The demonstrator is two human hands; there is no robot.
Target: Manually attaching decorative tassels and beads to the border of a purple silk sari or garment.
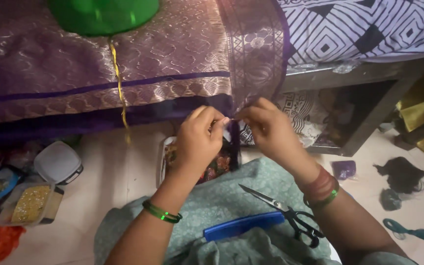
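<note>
1. A purple sari (123, 73) with gold brocade lies draped over the bed edge, its border hanging down at the middle.
2. A green bowl (104, 14) sits on top of it.
3. The left hand (197, 140) and right hand (271, 130) meet at the hanging border, fingertips pinching its edge.
4. Scissors (285, 213) and a blue comb (244, 225) rest on the lap.
5. A tub of gold beads (30, 203) stands at left.

One pair of scissors (285, 213) lower right, one blue comb (243, 226) lower centre, one green bowl (103, 14) upper left, two dark hair tufts (401, 174) right, two hands (199, 140) centre
</note>
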